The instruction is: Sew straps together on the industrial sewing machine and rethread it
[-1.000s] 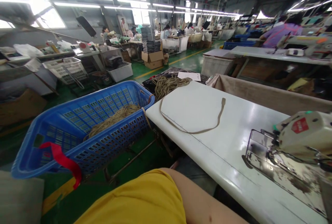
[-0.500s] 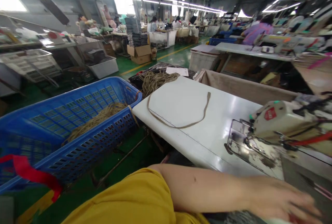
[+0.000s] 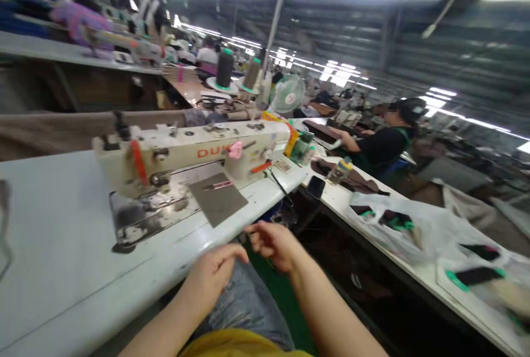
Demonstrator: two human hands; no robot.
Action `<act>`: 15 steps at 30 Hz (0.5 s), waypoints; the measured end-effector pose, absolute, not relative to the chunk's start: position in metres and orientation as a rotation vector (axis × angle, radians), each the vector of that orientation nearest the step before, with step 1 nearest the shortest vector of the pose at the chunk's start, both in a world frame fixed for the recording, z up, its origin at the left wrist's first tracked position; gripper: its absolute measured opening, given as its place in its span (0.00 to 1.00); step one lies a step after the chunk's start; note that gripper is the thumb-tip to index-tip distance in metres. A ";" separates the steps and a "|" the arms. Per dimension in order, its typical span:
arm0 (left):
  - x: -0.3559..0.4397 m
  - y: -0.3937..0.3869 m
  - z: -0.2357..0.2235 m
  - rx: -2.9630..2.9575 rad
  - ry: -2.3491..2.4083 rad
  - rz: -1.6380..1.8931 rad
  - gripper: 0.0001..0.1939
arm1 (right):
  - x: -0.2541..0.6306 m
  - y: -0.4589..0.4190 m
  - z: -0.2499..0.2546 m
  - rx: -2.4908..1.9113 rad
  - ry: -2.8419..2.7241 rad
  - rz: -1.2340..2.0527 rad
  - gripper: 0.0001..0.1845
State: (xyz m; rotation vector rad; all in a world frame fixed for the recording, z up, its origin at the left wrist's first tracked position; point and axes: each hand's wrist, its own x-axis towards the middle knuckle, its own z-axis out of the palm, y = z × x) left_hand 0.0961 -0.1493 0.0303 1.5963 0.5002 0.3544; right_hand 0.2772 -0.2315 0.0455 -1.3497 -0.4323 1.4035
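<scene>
My left hand is at the front edge of the sewing table, its fingers loosely bent and pointing right, with nothing seen in them. Just across from it, apart, is my right hand, half curled with the fingers apart and no object visible in it. Both hang over my lap in jeans. Beyond them stands a sewing machine. On its bed lies a dark grey flat piece with a pink-handled slim tool on top. Motion blurs the hands slightly.
A side table on the right holds a phone, a bottle and dark pieces on a plastic bag. Thread cones and a fan stand behind the machine. A co-worker sits at the right.
The view has swung right, away from the blue basket and the strap on the table. My right hand has come into view, and both hands are now near each other at the table edge.
</scene>
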 end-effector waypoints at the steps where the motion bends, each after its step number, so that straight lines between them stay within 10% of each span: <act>1: 0.097 -0.162 0.029 1.718 0.410 0.291 0.15 | 0.271 -0.231 0.041 -1.301 -0.426 1.494 0.26; 5: 0.092 -0.186 0.026 1.928 0.131 0.057 0.14 | 0.245 -0.205 0.035 -0.913 -0.511 1.892 0.19; 15: 0.080 -0.076 0.038 0.735 0.772 0.706 0.16 | 0.353 -0.303 0.123 -0.935 -0.706 0.944 0.07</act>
